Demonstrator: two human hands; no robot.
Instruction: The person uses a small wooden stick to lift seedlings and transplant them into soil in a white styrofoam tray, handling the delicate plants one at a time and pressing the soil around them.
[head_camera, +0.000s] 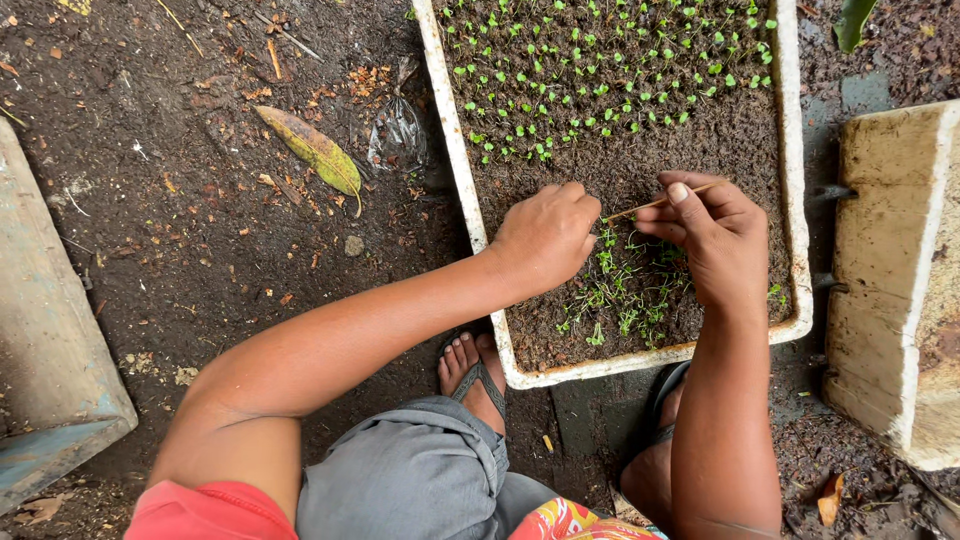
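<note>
A white foam tray (455, 150) filled with dark soil lies on the ground in front of me. Rows of tiny green seedlings (600, 70) stand in its far half. A loose clump of uprooted seedlings (625, 295) lies on the soil near the front edge. My left hand (545, 235) hovers over the soil with its fingers pinched together, apparently on a small seedling. My right hand (710, 235) grips a thin wooden stick (655, 205), whose tip points toward my left fingertips. Bare soil lies between the rows and my hands.
A second foam box (890, 280) stands on the right. A weathered blue-grey board (50, 350) lies at the left. A yellowed leaf (315, 150) and a crumpled clear plastic bag (398, 130) rest on the muddy ground. My sandalled foot (472, 375) is by the tray's near corner.
</note>
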